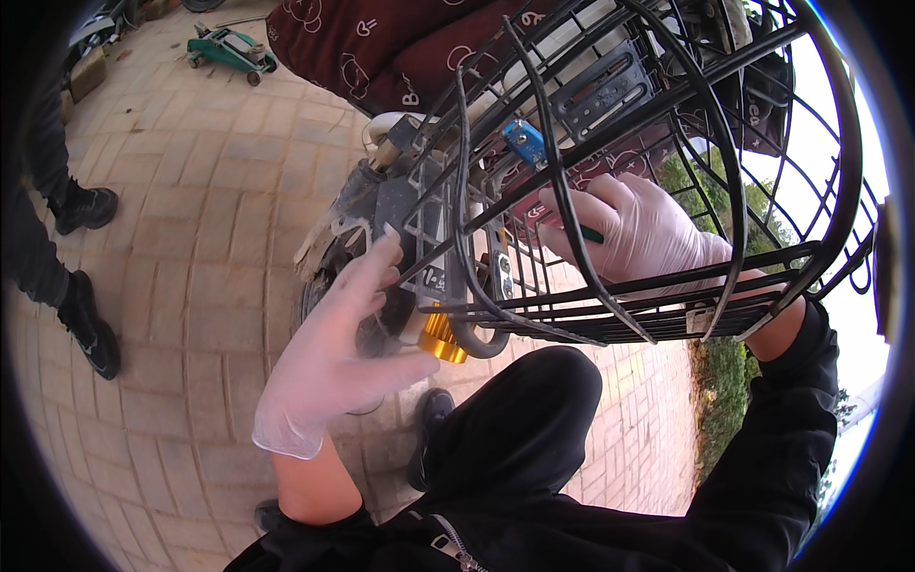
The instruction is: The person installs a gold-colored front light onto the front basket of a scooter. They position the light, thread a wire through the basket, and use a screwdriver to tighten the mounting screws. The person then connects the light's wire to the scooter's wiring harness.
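My left hand (329, 348), in a thin whitish glove, has its fingers stretched out and the thumb apart. Its thumb tip is close to a gold ribbed cylinder (442, 338) beneath the front of a black wire basket (596, 286); I cannot tell if they touch. Seen through the basket wires, my gloved right hand (634, 229) is closed around a slim green-and-red handle (590, 233), whose far end is hidden. A blue block-shaped part (524, 141) sits above that hand, near a dark slotted metal bracket (605, 91).
A maroon patterned quilted cover (367, 48) drapes behind the basket. At the left stands another person in dark trousers and black shoes (88, 324). A green floor jack (229, 52) rests on the paving bricks (210, 219) farther back. Shrubs (720, 381) line the right.
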`<control>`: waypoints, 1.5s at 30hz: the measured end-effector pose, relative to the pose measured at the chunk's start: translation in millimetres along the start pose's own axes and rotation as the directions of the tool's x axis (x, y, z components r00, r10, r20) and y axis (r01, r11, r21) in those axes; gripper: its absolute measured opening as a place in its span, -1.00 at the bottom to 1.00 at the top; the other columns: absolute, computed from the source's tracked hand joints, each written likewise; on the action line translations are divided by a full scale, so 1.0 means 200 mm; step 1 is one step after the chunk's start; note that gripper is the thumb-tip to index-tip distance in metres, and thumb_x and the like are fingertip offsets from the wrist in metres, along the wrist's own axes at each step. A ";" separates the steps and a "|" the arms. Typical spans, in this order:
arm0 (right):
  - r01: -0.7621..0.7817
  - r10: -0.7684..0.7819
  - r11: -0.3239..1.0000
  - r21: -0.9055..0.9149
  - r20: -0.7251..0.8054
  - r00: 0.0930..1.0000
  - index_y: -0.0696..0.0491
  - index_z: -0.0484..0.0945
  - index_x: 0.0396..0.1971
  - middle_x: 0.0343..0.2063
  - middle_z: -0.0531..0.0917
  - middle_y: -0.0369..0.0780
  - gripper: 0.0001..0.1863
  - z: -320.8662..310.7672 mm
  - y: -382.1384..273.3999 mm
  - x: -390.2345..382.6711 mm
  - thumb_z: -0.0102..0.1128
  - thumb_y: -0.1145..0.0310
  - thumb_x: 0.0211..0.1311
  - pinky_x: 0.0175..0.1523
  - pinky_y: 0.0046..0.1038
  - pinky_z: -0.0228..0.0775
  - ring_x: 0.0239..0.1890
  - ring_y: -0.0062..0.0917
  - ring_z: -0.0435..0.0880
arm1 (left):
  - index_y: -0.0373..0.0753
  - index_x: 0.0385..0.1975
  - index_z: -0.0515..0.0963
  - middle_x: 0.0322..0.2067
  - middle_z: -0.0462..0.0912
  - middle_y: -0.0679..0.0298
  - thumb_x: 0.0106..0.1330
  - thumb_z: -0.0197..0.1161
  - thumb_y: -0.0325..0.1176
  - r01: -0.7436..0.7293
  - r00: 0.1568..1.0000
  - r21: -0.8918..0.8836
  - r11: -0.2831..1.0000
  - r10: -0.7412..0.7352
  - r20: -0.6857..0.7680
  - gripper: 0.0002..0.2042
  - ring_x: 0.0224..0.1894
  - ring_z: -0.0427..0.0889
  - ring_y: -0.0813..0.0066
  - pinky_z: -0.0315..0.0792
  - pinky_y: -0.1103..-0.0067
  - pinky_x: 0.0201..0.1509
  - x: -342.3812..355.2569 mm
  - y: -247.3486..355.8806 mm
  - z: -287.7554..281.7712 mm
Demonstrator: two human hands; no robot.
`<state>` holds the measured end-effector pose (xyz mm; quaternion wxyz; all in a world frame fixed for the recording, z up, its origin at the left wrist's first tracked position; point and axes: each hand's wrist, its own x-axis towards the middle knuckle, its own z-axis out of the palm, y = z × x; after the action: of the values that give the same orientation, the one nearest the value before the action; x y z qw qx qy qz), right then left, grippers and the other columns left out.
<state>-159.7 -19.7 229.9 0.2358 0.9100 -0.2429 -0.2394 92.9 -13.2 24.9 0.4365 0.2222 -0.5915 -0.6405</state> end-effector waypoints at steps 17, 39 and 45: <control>-0.011 0.013 0.996 0.083 -0.024 1.000 -0.12 0.52 -0.12 -0.01 0.51 -0.26 -0.42 -0.02 0.01 -0.02 0.34 0.49 -0.35 -0.18 -0.30 0.52 -0.21 -0.33 0.58 | -0.27 0.00 0.49 -0.03 0.48 0.11 -0.10 0.48 -0.30 -0.278 0.952 0.725 0.630 0.279 0.123 -0.42 0.19 0.38 0.02 0.27 0.23 0.31 0.01 -0.17 0.17; -0.395 0.511 -0.184 0.900 0.431 0.744 0.21 0.52 -0.01 -0.10 0.61 -0.15 -0.34 -0.14 0.01 -0.02 0.50 0.11 -0.07 -0.12 -0.54 0.58 -0.22 -0.53 0.65 | -0.15 -0.11 0.65 0.05 0.59 0.17 0.01 0.53 -0.21 -0.152 0.975 0.398 0.905 0.070 0.212 -0.59 0.20 0.40 0.11 0.26 0.32 0.32 0.06 -0.22 0.15; -0.496 0.549 -0.206 0.843 0.519 0.655 0.14 0.44 -0.04 -0.14 0.61 -0.14 -0.14 -0.11 -0.02 0.00 0.57 -0.20 -0.18 -0.29 -0.57 0.61 -0.34 -0.54 0.68 | -0.11 -0.09 0.63 0.03 0.57 0.14 0.00 0.55 -0.24 -0.141 0.980 0.296 0.945 0.091 0.176 -0.57 0.13 0.47 0.07 0.39 0.30 0.20 0.06 -0.23 0.17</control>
<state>-146.3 -9.8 244.3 -0.3442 0.6319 -0.6831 0.1248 44.7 -8.1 -9.8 0.3848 0.1999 -0.7291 -0.5295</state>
